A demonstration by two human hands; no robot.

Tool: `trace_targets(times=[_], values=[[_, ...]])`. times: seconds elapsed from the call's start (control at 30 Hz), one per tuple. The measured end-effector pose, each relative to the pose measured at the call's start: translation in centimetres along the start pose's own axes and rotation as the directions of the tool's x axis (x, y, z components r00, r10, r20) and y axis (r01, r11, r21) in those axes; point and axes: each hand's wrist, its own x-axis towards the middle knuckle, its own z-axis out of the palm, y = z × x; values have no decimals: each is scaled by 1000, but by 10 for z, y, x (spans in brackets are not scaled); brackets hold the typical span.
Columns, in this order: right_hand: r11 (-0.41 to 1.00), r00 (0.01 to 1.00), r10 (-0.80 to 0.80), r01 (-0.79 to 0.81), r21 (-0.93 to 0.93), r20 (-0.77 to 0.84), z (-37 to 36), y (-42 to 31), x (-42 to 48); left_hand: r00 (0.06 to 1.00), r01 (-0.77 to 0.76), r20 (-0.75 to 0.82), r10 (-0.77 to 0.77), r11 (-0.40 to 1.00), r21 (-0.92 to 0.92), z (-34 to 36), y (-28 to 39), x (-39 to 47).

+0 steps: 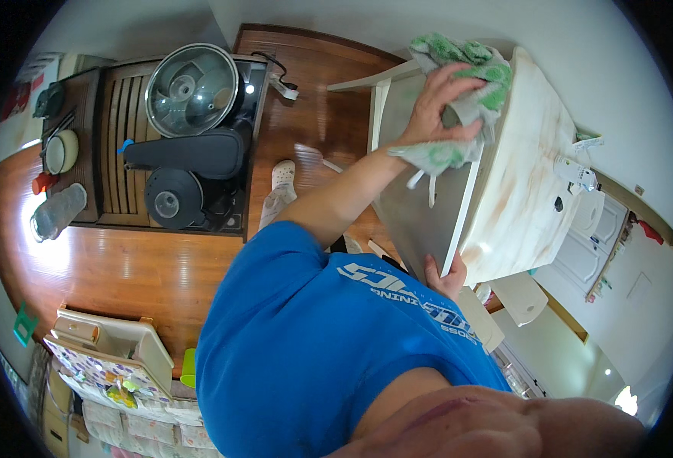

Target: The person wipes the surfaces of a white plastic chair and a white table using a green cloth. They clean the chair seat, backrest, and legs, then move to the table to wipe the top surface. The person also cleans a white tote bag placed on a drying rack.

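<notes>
My left hand [448, 103] holds a green-and-white cloth [488, 74] against the upper end of a grey panel [414, 212] with a white edge. Part of the cloth hangs below the wrist, and two thin white strips dangle near it. The panel stands beside a marble-patterned white tabletop [514, 189], and pale legs show behind it. My right hand [448, 275] grips the panel's white edge at the end closest to my body, thumb on one face and fingers on the other. A white bottle [574, 172] with writing lies towards the tabletop's far side.
To the left, a dark wood table [122, 172] bears a glass-lidded pan [190, 91], a long black case [185, 153] and a round black lid [167, 197]. A power strip [284, 87] lies on the wood floor. A cream bin-like container [125, 343] stands lower left.
</notes>
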Motion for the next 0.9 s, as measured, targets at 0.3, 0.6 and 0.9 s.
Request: trace_targets(times=[0.3,0.6,0.9], values=[[993,993,114,-114,1,-29,0,-14,4,906,383,-212,-367,923,43,5,-140,-56],[991,992,129,-129,30,-5,5,-24,13,435,898,-138,-890,439,-3,-36,-265,-152],[967,999,-50,49,248,-4,0,-11,9,374,925,288,-882,329,-192,-14,-136,-310]])
